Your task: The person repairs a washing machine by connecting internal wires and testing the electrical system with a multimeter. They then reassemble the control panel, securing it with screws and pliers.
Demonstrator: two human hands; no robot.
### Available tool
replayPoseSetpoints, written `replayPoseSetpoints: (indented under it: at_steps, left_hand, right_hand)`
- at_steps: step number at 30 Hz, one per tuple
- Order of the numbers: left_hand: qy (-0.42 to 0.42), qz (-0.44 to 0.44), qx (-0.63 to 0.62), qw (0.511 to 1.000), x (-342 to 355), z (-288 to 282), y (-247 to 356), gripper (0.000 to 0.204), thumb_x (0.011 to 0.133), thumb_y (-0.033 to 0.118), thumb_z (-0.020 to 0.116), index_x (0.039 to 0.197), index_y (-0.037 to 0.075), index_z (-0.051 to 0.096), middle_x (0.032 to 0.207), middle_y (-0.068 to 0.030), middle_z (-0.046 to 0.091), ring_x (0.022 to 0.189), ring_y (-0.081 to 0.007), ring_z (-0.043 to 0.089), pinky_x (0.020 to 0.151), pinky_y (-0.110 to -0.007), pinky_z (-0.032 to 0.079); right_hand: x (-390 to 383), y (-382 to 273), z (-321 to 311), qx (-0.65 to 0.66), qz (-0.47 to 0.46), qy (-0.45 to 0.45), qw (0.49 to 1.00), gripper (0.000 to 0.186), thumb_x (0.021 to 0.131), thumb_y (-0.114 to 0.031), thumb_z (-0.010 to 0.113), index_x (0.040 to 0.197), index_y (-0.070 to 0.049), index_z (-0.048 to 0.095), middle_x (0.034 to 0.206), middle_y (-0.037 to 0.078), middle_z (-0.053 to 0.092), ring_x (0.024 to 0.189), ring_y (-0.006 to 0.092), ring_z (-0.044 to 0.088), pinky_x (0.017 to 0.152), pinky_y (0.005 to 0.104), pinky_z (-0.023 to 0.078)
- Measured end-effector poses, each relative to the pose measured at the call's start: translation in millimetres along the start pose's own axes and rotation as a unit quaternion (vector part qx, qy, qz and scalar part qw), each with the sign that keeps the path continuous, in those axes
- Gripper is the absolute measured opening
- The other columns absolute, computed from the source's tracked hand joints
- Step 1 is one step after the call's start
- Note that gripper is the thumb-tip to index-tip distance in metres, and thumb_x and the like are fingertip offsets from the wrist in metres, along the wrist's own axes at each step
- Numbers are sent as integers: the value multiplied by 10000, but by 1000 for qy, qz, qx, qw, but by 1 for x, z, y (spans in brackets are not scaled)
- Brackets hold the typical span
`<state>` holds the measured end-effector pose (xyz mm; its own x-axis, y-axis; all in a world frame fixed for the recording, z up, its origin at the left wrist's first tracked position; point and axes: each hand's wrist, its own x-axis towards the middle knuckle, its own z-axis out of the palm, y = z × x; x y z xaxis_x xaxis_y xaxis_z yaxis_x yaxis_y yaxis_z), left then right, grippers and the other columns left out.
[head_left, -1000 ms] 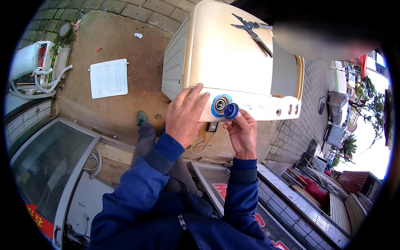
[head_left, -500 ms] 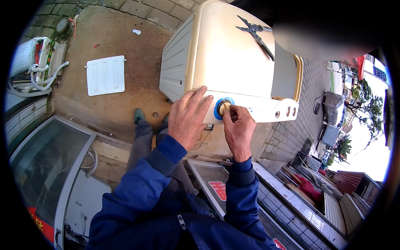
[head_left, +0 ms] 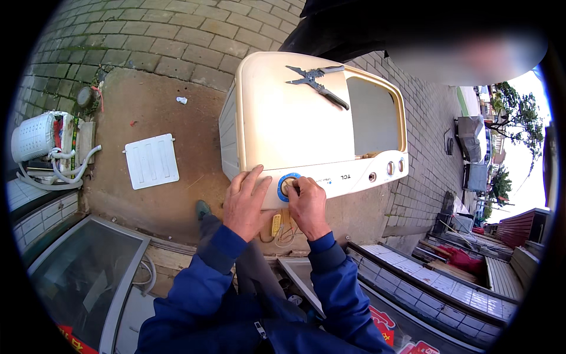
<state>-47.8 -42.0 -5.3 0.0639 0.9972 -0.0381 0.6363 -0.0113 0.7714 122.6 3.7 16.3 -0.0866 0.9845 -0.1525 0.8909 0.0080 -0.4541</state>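
Observation:
A cream washing machine (head_left: 295, 127) stands in front of me, its control panel (head_left: 345, 184) facing my side. My right hand (head_left: 308, 206) pinches a cream knob (head_left: 289, 186) ringed by a blue dial (head_left: 281, 189). The fingers partly cover that knob. Flat against the left end of the panel lies my left hand (head_left: 242, 203), fingers stretched and slightly apart. On the machine's top rest multi-tool pliers (head_left: 318, 87) with jaws and handles spread. More round control positions (head_left: 390, 169) show toward the panel's right end.
A white ribbed panel (head_left: 152, 162) lies on the ground at left. Beyond it are a white basket (head_left: 34, 137) and a grey hose (head_left: 82, 168). A yellow block with a cord (head_left: 276, 224) sits below the machine. Another person in dark clothing (head_left: 348, 29) stands on the far side.
My view has shifted, so the machine and both hands sit lower and further left in the picture. The right hand still grips the knob; the left still rests on the panel.

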Motion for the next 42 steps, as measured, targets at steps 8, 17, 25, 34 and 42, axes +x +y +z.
replayPoseSetpoints:
  at_steps: [8,17,25,34,42]
  left_hand:
    - [79,174,86,978,164,6,29,275,894,125,689,1154,35,702,1232,-109,656,1151,-309,591,995,-408,512]
    - [-9,226,340,913,289,102,60,364,950,169,615,1301,74,594,1219,-127,607,1195,-315,551,1047,-496,416]
    - [48,316,295,900,226,78,102,246,963,108,604,1193,23,584,1059,-190,597,1001,-384,596,856,-479,499]
    - [-326,226,-30,917,-56,75,179,387,895,12,615,1281,-8,587,982,-172,670,791,-314,655,707,-374,530]
    - [-541,132,-118,822,-109,148,113,505,881,-4,680,1372,46,574,1159,-143,634,1023,-363,641,887,-421,546]
  right_hand:
    - [-3,17,13,57,27,16,998,139,873,-113,695,923,-2,628,928,216,643,800,447,660,725,518,545]
    - [-142,64,0,253,19,89,963,503,884,-71,721,1349,17,551,1253,230,611,1090,415,638,924,454,541]
    - [-302,192,42,260,262,-65,927,379,904,-122,709,1246,16,621,1142,243,666,926,429,678,819,475,555]
    - [-277,237,34,658,351,1,666,411,1079,-294,539,1222,74,651,1073,146,719,959,219,714,831,348,564]
    - [-263,268,61,562,264,-261,739,285,973,-270,732,1095,-15,693,878,54,703,831,103,638,753,294,528]
